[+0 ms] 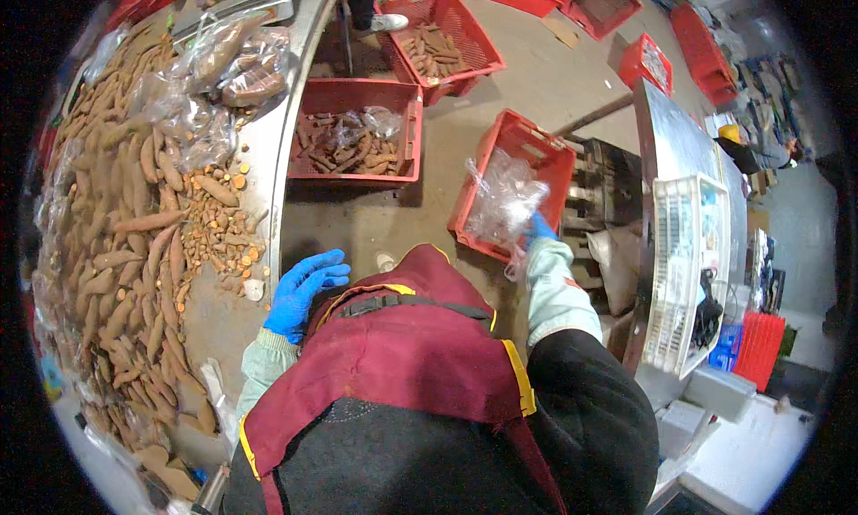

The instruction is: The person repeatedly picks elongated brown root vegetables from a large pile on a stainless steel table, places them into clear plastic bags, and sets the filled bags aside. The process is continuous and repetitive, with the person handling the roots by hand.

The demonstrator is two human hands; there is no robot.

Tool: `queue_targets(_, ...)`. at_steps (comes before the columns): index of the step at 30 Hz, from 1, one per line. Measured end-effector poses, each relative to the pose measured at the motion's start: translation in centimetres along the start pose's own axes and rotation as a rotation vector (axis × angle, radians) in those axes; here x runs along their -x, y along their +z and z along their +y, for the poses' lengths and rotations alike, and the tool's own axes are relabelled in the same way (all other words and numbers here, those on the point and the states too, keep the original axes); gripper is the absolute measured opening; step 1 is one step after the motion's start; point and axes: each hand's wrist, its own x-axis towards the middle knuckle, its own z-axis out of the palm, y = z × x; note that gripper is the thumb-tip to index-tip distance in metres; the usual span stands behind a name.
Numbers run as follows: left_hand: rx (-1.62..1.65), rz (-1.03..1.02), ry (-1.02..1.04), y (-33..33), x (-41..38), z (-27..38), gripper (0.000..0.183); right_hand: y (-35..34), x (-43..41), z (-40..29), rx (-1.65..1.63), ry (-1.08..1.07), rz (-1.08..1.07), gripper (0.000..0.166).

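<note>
My right hand (538, 229), in a blue glove, reaches into a red plastic crate (462, 207) and touches a heap of clear plastic bags (504, 197). The bags hide its fingertips, so I cannot see whether it grips one. My left hand (305, 294), also blue-gloved, hovers beside my maroon apron (402, 341) with nothing in it and its fingers a little apart. Left of that hand is a metal worktable (208, 321) heaped with sweet potatoes (127, 247). Cut ends and small pieces (231, 237) lie along its near side, and bagged sweet potatoes (251, 66) sit farther up.
Red crates of sweet potatoes (355, 173) (462, 79) stand on the floor ahead. A wooden pallet (596, 187) lies beside the bag crate. To the right, a white basket (660, 274) rests on a metal table (677, 133). Another person's shoe (389, 22) shows near the far crate.
</note>
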Motion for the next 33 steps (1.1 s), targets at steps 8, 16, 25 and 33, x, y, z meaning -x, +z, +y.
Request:
queue_targets(8,0.183,0.142,0.104,-2.2,1.4,-1.1,0.032,5.2,0.0,-0.1,0.052,0.122,-0.001,0.042)
queue_targets(16,0.307,0.42,0.234,-4.3,5.3,-3.9,0.032,30.3,7.6,0.1,0.556,-0.049,-0.793,0.02)
queue_targets(25,0.414,0.705,0.432,-10.2,13.3,-7.1,0.03,35.6,11.7,-5.1,1.268,-1.248,-0.964,0.027)
queue_targets(33,0.511,0.585,0.698,-17.2,19.2,-4.2,0.031,39.7,24.1,-6.1,0.824,-0.447,-1.07,0.014)
